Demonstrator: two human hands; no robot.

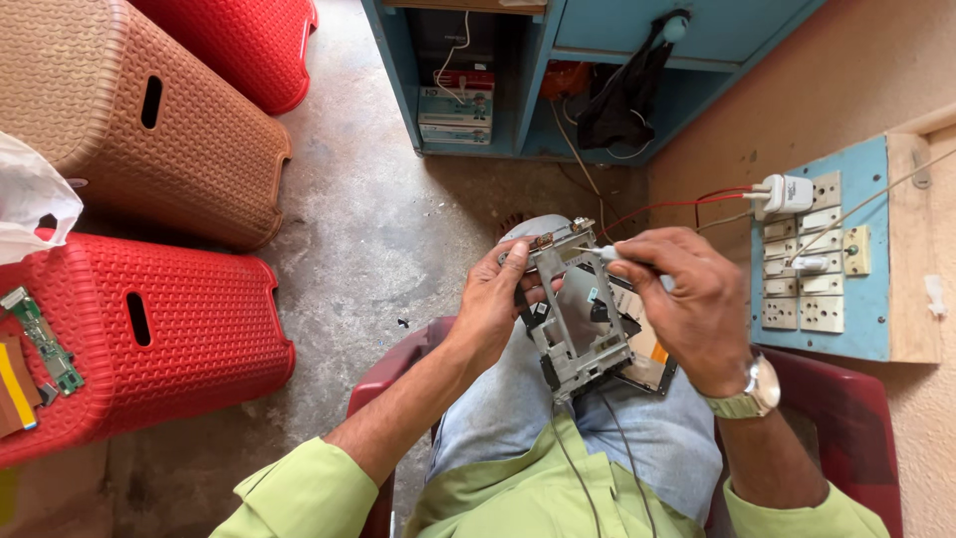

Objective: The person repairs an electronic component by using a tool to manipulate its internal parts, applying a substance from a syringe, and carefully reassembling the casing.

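Head view looks down at a metal drive frame (581,319) resting on the person's lap, its long axis running away from the body, hinged end farthest. Left hand (495,299) curls its fingers around the frame's left edge, steadying it. Right hand (697,304) pinches a slim white-handled tool (609,255), tip toward the frame's far end.

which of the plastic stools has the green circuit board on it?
The near red stool at lower left: the green circuit board lies on its top. The brown stool and the far red stool carry none.
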